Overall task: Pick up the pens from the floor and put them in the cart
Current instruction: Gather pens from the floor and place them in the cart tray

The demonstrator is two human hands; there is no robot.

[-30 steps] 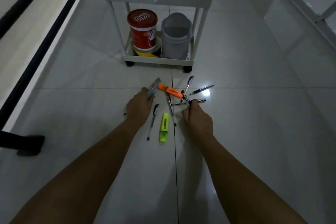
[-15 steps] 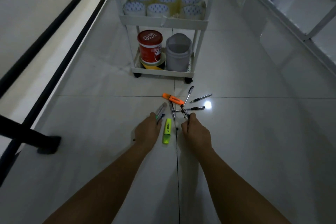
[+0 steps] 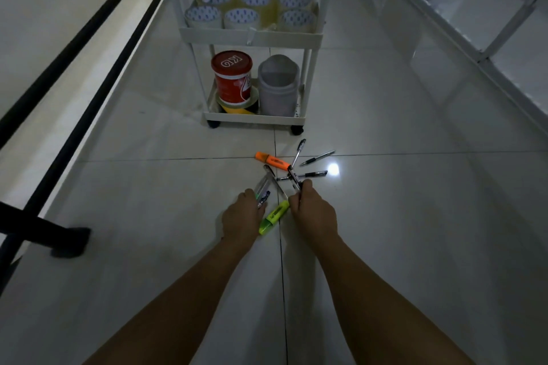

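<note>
On the floor just short of the cart, both hands are curled around pens: the left hand grips a small bundle, the right hand a dark pen. Between them lies the yellow highlighter, its long axis slanting up toward the right hand, about equally near both. Beyond the right hand lie an orange highlighter and three more pens, so that hand seems better placed.

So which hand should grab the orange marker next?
Probably the right hand. It sits nearer the orange marker, though it already grips a pen. The left hand is farther back and holds a bunch of pens.
</note>
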